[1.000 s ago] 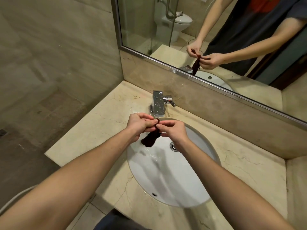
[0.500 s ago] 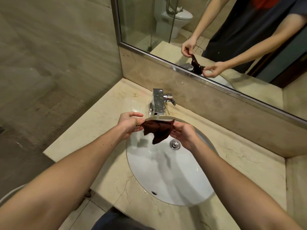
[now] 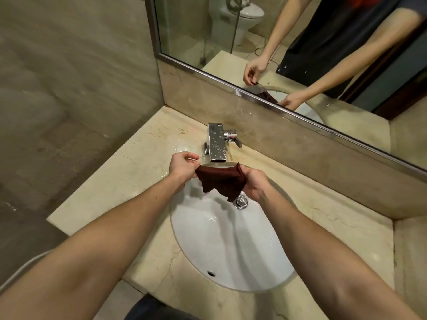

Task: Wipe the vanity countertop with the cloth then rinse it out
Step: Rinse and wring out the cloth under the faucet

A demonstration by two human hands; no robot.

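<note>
Over the white basin (image 3: pixel 231 245), just below the faucet (image 3: pixel 217 144), my left hand (image 3: pixel 182 168) and right hand (image 3: pixel 254 183) pinch the brown cloth's (image 3: pixel 219 180) upper corners, spreading it. To rinse well, I judge it should stay open under the spout.

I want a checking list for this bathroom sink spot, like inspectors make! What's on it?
Surface: beige marble vanity countertop, wet sheen beside the square chrome tap.
Job's things: dark brown cloth stretched out over the white oval basin; no stream from tap.
Clutter: nothing seen.
Hands: left hand pinches the cloth's left edge; right hand grips its right edge.
Cables: white hose, lower left edge.
Surroundings: metal-framed wall mirror reflecting a white toilet; beige tiled wall.
</note>
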